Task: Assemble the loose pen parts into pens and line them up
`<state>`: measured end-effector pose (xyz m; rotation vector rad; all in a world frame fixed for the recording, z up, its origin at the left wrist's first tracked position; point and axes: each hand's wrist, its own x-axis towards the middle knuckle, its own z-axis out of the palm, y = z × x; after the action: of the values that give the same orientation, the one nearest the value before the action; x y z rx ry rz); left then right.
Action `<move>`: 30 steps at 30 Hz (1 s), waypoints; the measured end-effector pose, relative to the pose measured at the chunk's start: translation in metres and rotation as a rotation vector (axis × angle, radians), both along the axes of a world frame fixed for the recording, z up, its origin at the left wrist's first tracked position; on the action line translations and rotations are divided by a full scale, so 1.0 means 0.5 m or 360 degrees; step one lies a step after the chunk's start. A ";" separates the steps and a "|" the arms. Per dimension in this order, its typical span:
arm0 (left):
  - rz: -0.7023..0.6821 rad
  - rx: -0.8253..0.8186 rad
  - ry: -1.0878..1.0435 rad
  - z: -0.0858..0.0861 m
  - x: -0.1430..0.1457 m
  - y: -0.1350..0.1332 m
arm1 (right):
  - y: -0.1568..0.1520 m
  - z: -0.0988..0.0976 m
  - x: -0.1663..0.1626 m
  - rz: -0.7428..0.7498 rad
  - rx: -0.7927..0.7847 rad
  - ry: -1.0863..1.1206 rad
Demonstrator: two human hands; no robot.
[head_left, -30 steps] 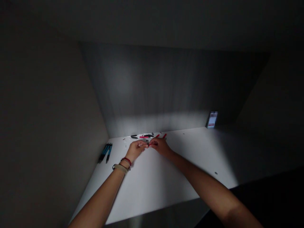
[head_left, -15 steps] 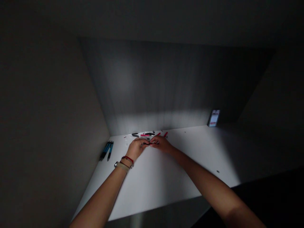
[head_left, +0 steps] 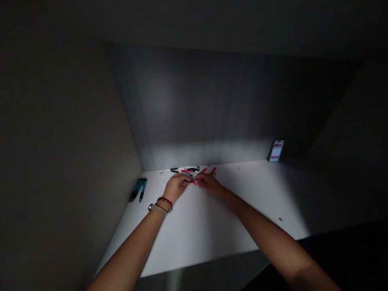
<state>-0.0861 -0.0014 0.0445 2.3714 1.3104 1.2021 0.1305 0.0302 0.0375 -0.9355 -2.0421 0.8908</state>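
Note:
My left hand (head_left: 176, 185) is closed, its fingertips pinching a thin black pen part (head_left: 187, 181). Against its tip, my right hand (head_left: 209, 183) pinches a small red pen part (head_left: 193, 182). The two parts meet end to end between my fingertips; whether they are joined I cannot tell. Just behind my hands lie a red pen piece (head_left: 188, 171), several black pen pieces (head_left: 174, 171), and two more red pieces (head_left: 213, 170) near my right knuckles.
Several blue-and-black pens (head_left: 142, 190) lie at the left end of the white table (head_left: 194, 234), by the side wall. A phone (head_left: 276, 151) with a lit screen leans on the back panel at right. One small dark piece (head_left: 280, 219) lies near the front right.
Between my fingertips more of the red part now shows, beside the black one. My hands stay close together; the whole view has shifted slightly.

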 end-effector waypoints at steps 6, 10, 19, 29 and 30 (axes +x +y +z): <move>-0.0025 -0.0078 -0.0171 -0.002 0.001 0.001 | -0.001 -0.003 0.000 -0.0038 0.0037 0.0091; -0.0095 -0.0335 -0.0605 -0.005 0.007 0.006 | 0.001 0.001 0.005 -0.0062 0.0098 0.0053; -0.0059 -0.0742 -0.1027 -0.016 -0.006 0.026 | 0.008 0.000 0.014 -0.0198 0.0210 0.0136; -0.0024 -0.0551 -0.0999 0.005 0.001 0.021 | -0.011 -0.007 0.003 -0.0172 0.0133 -0.0013; -0.0074 -0.0604 -0.1082 0.007 0.003 0.019 | -0.013 -0.007 0.001 -0.0170 0.0142 0.0004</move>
<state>-0.0846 0.0081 0.0480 1.5211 1.1076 1.4124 0.1309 0.0236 0.0340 -0.9839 -1.9927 0.7374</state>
